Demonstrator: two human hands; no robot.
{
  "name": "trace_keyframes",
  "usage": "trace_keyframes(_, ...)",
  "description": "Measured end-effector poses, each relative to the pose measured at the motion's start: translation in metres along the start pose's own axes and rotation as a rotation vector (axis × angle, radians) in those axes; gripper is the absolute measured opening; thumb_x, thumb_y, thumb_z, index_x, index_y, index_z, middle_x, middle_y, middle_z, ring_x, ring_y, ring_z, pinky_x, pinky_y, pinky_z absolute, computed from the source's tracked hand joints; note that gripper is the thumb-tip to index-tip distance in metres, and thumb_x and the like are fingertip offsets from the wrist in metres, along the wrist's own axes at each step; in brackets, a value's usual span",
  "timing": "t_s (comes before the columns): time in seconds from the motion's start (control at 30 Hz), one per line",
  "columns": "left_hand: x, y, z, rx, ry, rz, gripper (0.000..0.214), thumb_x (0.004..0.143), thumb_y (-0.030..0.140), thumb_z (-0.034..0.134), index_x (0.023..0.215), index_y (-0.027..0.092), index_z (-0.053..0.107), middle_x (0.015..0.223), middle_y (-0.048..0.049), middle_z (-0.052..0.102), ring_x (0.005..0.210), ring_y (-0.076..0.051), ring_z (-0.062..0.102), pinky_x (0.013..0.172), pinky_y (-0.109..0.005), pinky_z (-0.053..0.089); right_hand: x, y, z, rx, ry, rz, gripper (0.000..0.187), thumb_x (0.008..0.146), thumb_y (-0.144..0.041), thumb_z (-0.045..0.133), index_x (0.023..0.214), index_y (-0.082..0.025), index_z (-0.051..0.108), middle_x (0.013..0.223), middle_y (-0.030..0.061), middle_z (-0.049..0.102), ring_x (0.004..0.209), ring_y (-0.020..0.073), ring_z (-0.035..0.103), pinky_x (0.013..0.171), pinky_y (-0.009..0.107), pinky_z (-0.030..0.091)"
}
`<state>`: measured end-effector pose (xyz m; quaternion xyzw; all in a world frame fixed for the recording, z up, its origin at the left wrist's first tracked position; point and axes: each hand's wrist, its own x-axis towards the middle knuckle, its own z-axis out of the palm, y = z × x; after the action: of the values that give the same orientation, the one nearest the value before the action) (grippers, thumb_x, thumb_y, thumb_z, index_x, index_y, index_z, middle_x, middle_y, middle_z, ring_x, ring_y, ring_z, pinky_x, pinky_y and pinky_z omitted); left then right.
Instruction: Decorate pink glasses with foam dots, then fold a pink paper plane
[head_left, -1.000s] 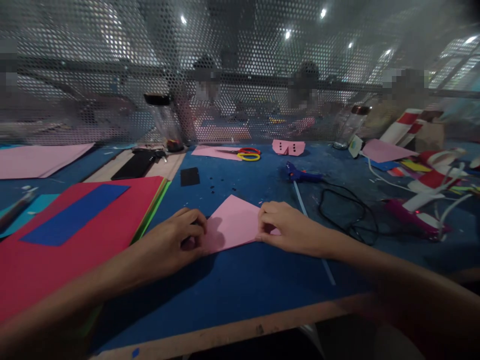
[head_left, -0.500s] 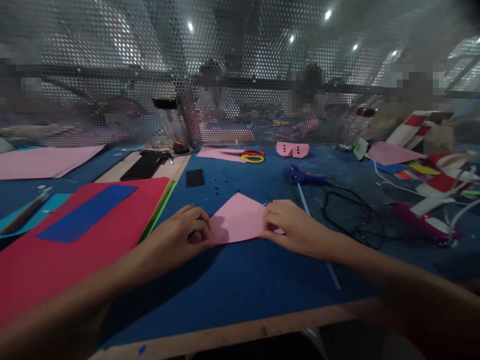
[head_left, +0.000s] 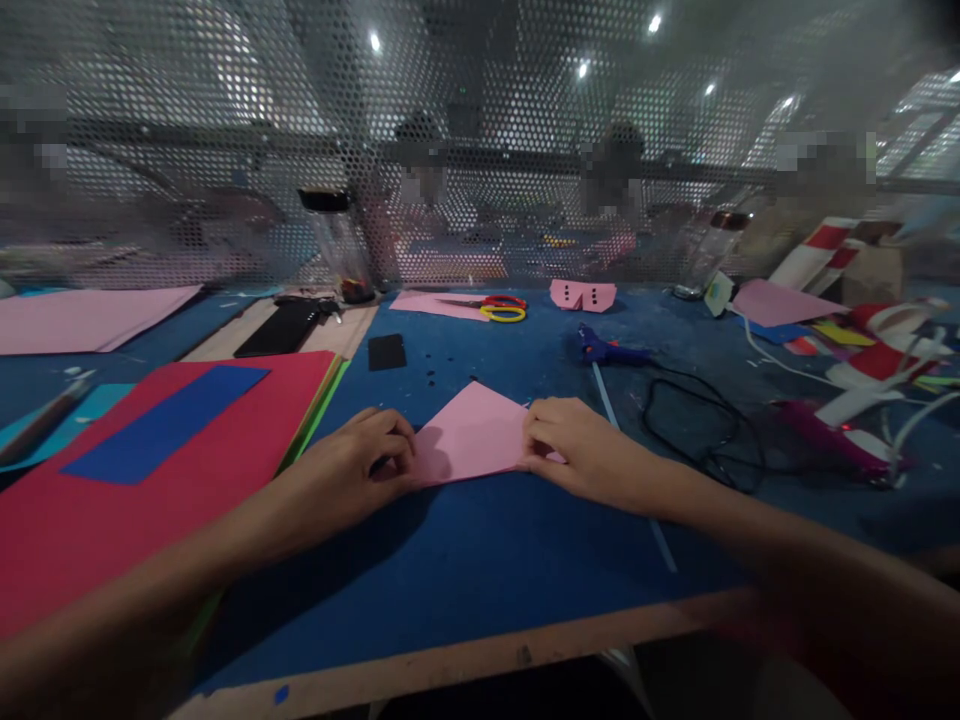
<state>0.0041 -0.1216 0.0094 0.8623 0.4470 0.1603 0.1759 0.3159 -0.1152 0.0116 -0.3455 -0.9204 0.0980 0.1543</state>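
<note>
A folded pink paper (head_left: 470, 435), triangular with its point away from me, lies on the blue table top (head_left: 487, 560). My left hand (head_left: 352, 475) has its fingers curled and presses down on the paper's left corner. My right hand (head_left: 574, 450) pinches the paper's right corner with fingers together. Both forearms reach in from the near edge.
A red sheet stack (head_left: 112, 480) with a blue strip (head_left: 161, 422) lies left. Behind are scissors (head_left: 496, 308), a black phone (head_left: 279, 328), a small black card (head_left: 387, 351), a pink folded piece (head_left: 583, 294), a blue glue gun (head_left: 604, 349) with black cord (head_left: 701, 420), and paper scraps right. Perforated metal screen at back.
Both hands stay on the pink paper's corners; the right hand's fingers shifted slightly along the right corner. The view moved a little.
</note>
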Motion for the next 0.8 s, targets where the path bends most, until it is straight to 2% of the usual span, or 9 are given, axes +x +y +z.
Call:
trace_keyframes(0.13, 0.0, 0.001, 0.001, 0.021, -0.001, 0.008, 0.031, 0.091, 0.048, 0.06, 0.076, 0.021, 0.065, 0.102, -0.0051, 0.064, 0.091, -0.022, 0.058, 0.075, -0.032, 0.046, 0.001, 0.0, 0.0, -0.005, -0.013, 0.015, 0.017, 0.097, -0.029, 0.062, 0.084, -0.018, 0.061, 0.094, 0.0047, 0.064, 0.091, 0.0198, 0.056, 0.084, 0.035, 0.039)
trace_keyframes(0.4, -0.001, -0.005, -0.003, 0.016, -0.019, 0.019, 0.024, 0.092, 0.043, 0.06, 0.081, 0.022, 0.066, 0.107, -0.0046, 0.064, 0.099, -0.023, 0.059, 0.083, -0.035, 0.048, 0.001, 0.001, 0.001, 0.029, -0.018, 0.054, 0.019, 0.096, -0.031, 0.063, 0.082, -0.018, 0.062, 0.095, 0.0049, 0.063, 0.091, 0.0196, 0.056, 0.082, 0.034, 0.038)
trace_keyframes(0.7, 0.004, -0.011, -0.015, -0.032, -0.12, 0.022, 0.029, 0.094, 0.046, 0.057, 0.083, 0.023, 0.071, 0.109, -0.0048, 0.066, 0.102, -0.022, 0.061, 0.087, -0.033, 0.049, 0.001, 0.001, 0.001, 0.03, -0.019, 0.058, 0.02, 0.096, -0.031, 0.064, 0.081, -0.018, 0.061, 0.094, 0.0041, 0.063, 0.091, 0.0188, 0.055, 0.083, 0.034, 0.038)
trace_keyframes(0.8, 0.003, -0.011, -0.017, -0.013, -0.162, 0.027, 0.026, 0.088, 0.05, 0.065, 0.084, 0.025, 0.071, 0.113, -0.0044, 0.065, 0.107, -0.023, 0.06, 0.091, -0.034, 0.048, 0.001, 0.002, 0.002, 0.026, -0.018, 0.06, 0.02, 0.096, -0.032, 0.063, 0.082, -0.018, 0.061, 0.095, 0.0039, 0.063, 0.092, 0.0189, 0.056, 0.084, 0.034, 0.038)
